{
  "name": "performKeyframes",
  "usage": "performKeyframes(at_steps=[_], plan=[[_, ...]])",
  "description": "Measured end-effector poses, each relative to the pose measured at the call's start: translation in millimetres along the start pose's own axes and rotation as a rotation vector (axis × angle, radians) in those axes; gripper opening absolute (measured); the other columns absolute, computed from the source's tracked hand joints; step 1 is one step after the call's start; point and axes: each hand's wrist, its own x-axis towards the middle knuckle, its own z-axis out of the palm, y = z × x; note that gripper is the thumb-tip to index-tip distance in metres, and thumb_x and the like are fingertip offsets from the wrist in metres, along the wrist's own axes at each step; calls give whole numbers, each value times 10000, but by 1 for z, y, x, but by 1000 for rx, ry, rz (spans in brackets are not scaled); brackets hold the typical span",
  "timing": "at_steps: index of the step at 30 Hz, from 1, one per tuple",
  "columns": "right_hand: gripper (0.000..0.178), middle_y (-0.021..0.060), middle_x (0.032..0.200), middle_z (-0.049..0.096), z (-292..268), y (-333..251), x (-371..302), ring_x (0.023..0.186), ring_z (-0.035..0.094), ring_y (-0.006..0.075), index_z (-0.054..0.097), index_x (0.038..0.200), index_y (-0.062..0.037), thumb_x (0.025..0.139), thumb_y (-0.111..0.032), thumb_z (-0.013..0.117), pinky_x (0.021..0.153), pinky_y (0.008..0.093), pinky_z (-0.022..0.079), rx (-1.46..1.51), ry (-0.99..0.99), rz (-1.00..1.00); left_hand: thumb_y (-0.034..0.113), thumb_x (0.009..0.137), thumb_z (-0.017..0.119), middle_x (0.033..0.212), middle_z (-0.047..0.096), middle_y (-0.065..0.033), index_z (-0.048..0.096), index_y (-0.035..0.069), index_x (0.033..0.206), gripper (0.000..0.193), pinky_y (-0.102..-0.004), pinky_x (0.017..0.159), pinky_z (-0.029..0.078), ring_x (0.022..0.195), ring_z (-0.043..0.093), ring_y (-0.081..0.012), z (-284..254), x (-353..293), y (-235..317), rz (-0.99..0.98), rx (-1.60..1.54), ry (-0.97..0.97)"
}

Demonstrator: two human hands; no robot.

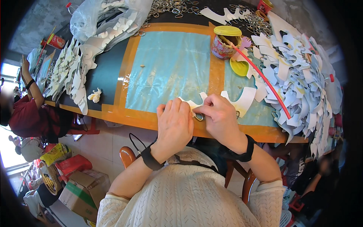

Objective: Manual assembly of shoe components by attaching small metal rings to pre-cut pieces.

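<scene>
A white, scalloped strip (244,101) lies at the front edge of the table, under and between my hands. My left hand (174,123) has its fingers bent together over the strip's left end. My right hand (220,118) pinches the strip's edge with thumb and forefinger, just beside a small metal ring (198,117). That ring sits between my two hands at the strip's lower edge. A second metal ring (237,114) shows by the right side of my right hand. My fingers hide part of the strip.
A blue sheet (170,68) bordered with orange tape covers the table's middle. A tin (223,48) stands behind it, near a red-handled stick (264,81). White cut pieces (298,83) are heaped at right, more (64,72) at left. Metal rings (174,7) lie at the back. Another person (32,109) sits left.
</scene>
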Motion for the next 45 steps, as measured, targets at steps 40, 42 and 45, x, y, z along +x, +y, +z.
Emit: performKeyframes(at_steps=[40,42,45], plan=[[74,123,767,519,-3,5,4,753,530,316,549,766,-38,755,-29,622,657,395,416,46,-28,31,111,789,653,722,552,-80,598,81,826,73,-390,619,439,654,547,-299,-23,31,-15,191,-10,-235],[82,125,765,525,-4,4,5,745,535,320,542,758,-41,750,-33,623,648,401,416,49,-20,37,103,795,641,725,552,-84,588,78,820,63,-394,607,443,654,549,-310,-23,30,-12,195,32,-229],[85,126,764,532,-2,4,5,732,539,324,538,757,-39,748,-35,623,637,406,417,54,-22,86,86,809,621,723,549,-89,570,70,827,56,-392,581,447,652,559,-312,-22,29,-11,218,103,-238]])
